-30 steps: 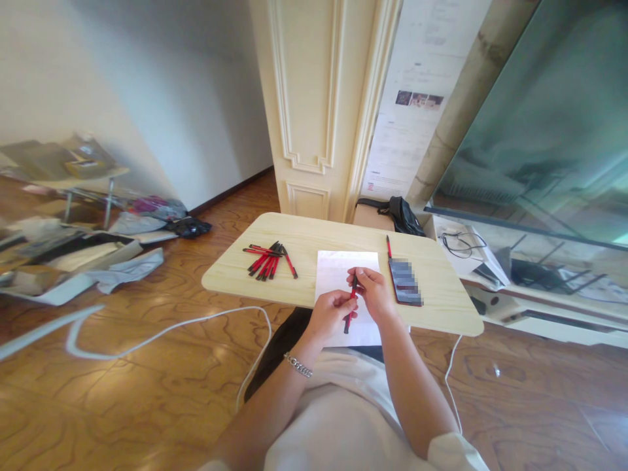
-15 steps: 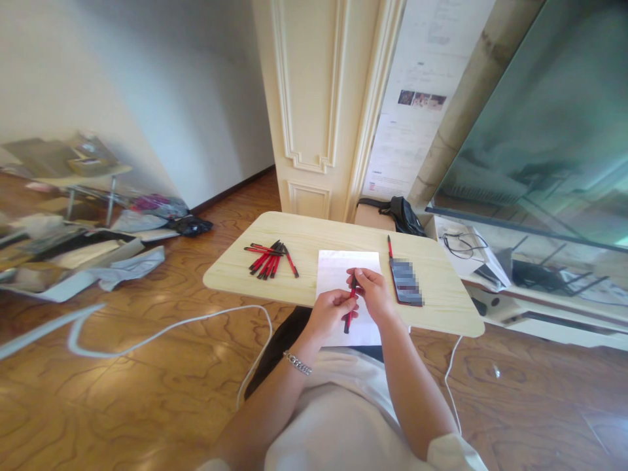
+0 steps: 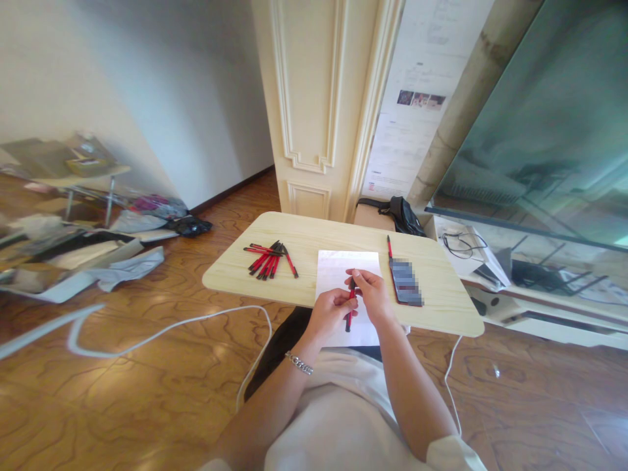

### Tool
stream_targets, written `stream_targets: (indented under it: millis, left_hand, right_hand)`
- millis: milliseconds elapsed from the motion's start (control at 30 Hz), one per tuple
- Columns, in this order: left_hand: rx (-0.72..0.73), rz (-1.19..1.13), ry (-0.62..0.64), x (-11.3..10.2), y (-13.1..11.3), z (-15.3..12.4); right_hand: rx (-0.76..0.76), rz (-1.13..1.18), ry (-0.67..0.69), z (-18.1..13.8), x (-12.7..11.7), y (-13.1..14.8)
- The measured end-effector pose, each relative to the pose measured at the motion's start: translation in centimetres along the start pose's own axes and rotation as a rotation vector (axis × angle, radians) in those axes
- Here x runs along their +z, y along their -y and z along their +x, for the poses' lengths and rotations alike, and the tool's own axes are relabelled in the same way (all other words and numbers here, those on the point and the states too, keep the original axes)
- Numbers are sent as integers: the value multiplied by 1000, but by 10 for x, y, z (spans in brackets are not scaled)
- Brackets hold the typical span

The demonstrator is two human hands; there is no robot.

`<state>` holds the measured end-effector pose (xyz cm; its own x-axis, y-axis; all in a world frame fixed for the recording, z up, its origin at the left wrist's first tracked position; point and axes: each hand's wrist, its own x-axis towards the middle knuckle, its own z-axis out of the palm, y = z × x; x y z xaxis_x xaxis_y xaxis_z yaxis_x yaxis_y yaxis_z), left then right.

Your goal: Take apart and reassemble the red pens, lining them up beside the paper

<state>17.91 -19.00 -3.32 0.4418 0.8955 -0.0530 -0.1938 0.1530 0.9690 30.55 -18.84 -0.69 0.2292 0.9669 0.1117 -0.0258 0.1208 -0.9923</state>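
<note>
The grip of the left hand is closed to a pinch, thumb and fingers around the middle of a red and black pen. The right hand's thumb and fingertips meet at the pen's dark upper end with hardly any gap; how firmly they press cannot be told. The pen is held above a white sheet of paper, tilted slightly, its lower end sticking out beneath the left fingers.

It should handle as light and stiff, probably smooth plastic that could roll or slip under a loose pinch, though not fragile. The mid-barrel looks the steadiest place to hold it, leaving the ends free for the other fingertips.

Compared with half a second ago, the right fingertips and the pen's upper end sit a touch further left, and the pen stands slightly more upright. The left hand is almost unchanged.

Further out, a crossed pile of similar pens lies on the left of the pale tabletop. To the right of the paper is a phone with its screen blurred out, and a single red pen lies at its far end. These match the earlier picture. Beyond the tabletop's far edge rests a black bag.
</note>
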Motion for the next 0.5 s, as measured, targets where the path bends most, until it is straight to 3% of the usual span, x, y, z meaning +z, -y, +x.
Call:
stream_targets:
  millis: [133, 267, 367, 500]
  left_hand:
    - [19, -115, -14, 3, -13, 4]
    - [65, -251, -122, 4, -20, 15]
    - [97, -306, -168, 8, -19, 21]
    - [140, -359, -105, 21, -16, 24]
  right_hand:
    - [9, 10, -3, -5, -9, -2]
    - [-11, -3, -18, -18, -20, -8]
    - [6, 186, -24, -26, -16, -13]
    - [9, 560, -118, -25, 1, -17]
